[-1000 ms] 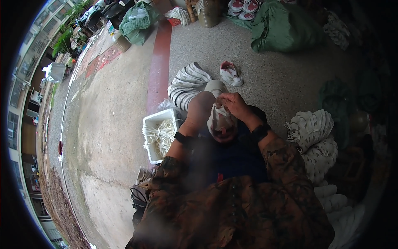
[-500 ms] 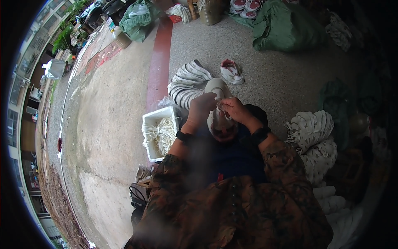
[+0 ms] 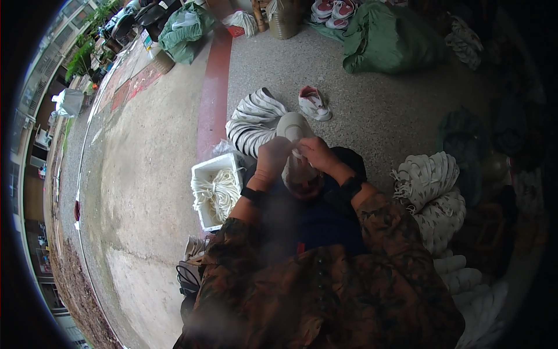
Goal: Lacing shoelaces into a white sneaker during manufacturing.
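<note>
While the left hand (image 3: 274, 156) and right hand (image 3: 317, 153) sit close together over a pale shoe (image 3: 301, 169), concrete (image 3: 145, 157) stretches left past a white box (image 3: 215, 160) edge. Their grip is unclear.

Paved yard (image 3: 145, 157) beside a speckled floor (image 3: 372, 110)
A dull red strip (image 3: 214, 93) runs between the two surfaces. At the top right a large, bulging green sack (image 3: 395, 43) slumps on the speckled floor; at the top left stands another green bag (image 3: 183, 43) with pale contents showing, near a ribbed tan container (image 3: 161, 60). A brownish jar (image 3: 283, 24) stands at the top middle. Farther left are leafy plants (image 3: 81, 61), a silvery cover (image 3: 68, 103) draped over something hidden, and, along the rim, a building (image 3: 20, 157) curved by the lens. A strip of brown ground (image 3: 75, 285) lies at the lower left.
</note>
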The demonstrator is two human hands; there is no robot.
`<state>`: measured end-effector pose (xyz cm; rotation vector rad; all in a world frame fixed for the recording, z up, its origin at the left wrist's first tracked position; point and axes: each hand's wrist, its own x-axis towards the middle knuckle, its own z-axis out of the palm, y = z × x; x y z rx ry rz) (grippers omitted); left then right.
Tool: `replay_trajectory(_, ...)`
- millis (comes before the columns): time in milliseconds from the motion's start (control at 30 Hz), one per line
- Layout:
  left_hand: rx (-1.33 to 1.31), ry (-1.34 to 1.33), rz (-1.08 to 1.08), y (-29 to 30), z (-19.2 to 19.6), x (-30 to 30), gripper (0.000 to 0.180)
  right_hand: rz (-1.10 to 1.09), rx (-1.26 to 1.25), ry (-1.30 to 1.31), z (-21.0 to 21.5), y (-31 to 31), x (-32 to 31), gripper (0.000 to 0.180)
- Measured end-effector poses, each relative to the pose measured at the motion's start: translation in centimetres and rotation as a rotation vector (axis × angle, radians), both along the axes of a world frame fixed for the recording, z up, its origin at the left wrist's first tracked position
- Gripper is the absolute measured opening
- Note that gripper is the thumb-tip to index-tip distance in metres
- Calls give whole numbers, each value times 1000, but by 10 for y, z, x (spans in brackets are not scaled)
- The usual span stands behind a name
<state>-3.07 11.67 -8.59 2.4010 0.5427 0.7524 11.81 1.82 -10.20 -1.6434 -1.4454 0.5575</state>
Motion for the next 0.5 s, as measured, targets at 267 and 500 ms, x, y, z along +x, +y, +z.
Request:
replay_trajectory(267, 419, 84, -367, -46, 6, -16, 48, -101, 46, 40, 54, 25, 3, 20)
replay_trajectory(500, 241, -20, -314, -42, -6, -36, 56, 104, 664, -281, 286, -13, -37, 12)
